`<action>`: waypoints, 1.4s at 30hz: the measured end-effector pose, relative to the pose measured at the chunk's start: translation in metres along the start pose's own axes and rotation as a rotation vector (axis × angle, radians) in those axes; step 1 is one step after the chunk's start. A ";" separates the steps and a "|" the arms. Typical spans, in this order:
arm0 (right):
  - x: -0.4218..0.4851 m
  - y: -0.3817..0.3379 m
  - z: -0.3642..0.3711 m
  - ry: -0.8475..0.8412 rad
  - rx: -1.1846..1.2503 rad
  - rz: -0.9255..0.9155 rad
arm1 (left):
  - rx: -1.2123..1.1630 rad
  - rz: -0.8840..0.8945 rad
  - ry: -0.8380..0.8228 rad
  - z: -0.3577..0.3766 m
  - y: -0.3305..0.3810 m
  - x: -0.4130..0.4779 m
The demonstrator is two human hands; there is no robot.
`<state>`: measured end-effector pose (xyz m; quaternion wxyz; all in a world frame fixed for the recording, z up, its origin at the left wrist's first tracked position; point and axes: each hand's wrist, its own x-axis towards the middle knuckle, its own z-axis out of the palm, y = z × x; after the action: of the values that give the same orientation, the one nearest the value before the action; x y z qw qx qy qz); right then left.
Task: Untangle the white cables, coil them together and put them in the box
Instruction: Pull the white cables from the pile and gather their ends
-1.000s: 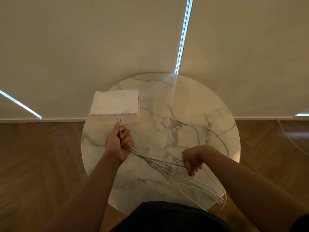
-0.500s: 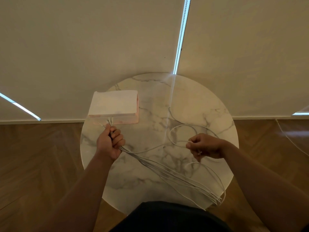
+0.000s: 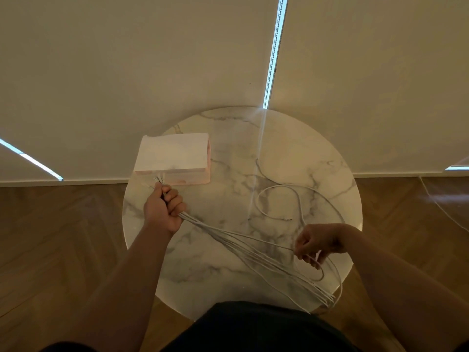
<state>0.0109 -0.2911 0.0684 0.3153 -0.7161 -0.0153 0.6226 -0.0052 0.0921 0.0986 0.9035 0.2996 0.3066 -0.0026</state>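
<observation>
Gathering the white cables [image 3: 243, 247] across the counter [image 3: 228, 138].
The left grip [image 3: 163, 210] clenches their plug ends [image 3: 160, 179] beside the box [image 3: 172, 156]; they run diagonally to the near-right edge, where the right grip [image 3: 318, 243] pinches one strand.

No text, label, brand, number or sign can be read.

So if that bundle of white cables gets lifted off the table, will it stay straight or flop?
Probably floppy: the white cables fan out and droop over the edge of the table, and one lies in loose loops. Likely light, since the left hand grips many at once. They may slip on the glossy marble.
</observation>
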 end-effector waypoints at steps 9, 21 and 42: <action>-0.005 0.018 0.000 0.184 -0.190 0.164 | 0.046 0.090 0.197 -0.010 0.011 0.012; 0.007 -0.165 0.051 0.429 -0.271 -0.638 | 0.478 0.245 -0.013 0.084 0.001 -0.033; 0.022 0.012 0.066 0.096 0.071 -0.081 | 0.664 0.440 0.367 0.010 0.086 0.012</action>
<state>-0.0480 -0.2626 0.0415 0.3655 -0.7325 -0.0070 0.5744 0.0263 0.1600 0.1446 0.6677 0.6275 0.3733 0.1449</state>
